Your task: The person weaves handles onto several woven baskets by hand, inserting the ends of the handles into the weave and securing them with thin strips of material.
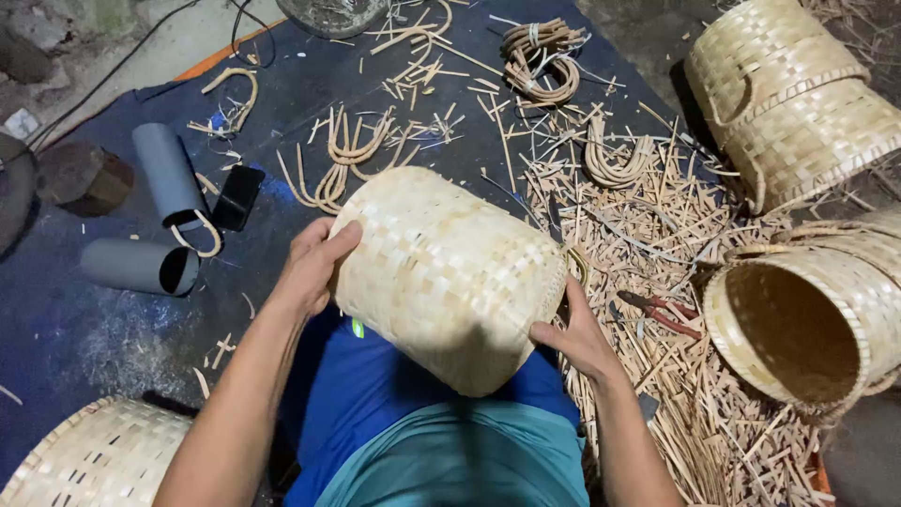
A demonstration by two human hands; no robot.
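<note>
At the centre of the frame a pale woven basket [449, 277] lies on its side across the person's lap, its closed bottom toward the camera, so what is inside cannot be seen. At the right edge another woven basket [807, 314] lies tipped with its mouth showing, and nothing visible inside. Two stacked baskets [798, 103] sit in the upper right. The left hand [314, 263] is spread flat against the central basket's left side, fingers loosely curved over it. The right hand [574, 340] grips the rim at lower right, fingers curled under. Red-handled pliers [662, 312] lie among cane offcuts [657, 235].
</note>
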